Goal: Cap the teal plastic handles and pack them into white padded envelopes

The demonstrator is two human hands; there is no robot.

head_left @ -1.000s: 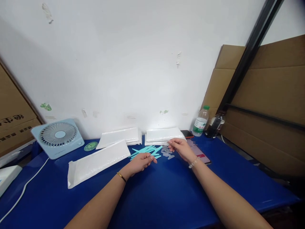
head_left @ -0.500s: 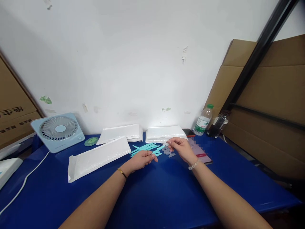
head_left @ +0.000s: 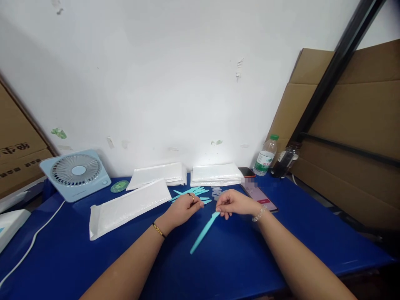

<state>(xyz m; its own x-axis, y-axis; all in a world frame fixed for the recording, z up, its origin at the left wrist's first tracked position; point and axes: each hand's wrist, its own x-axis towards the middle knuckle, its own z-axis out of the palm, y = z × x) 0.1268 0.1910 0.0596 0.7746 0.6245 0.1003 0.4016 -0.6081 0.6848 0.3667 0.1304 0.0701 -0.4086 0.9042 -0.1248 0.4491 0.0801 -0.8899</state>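
Glossy blue tabletop meets matt white wall

The smooth tabletop shows soft reflections below the wall, its flat finish broken by rough, flaking patches. White mailers look slick and slightly crinkled, while a teal stick appears to be smooth plastic. A pale-blue fan has a satin, plastic-looking housing. Clear plastic forms the green-capped bottle; dull brown cardboard stands behind a dark, metal-looking beam. Translucent bracelet beads look polished.
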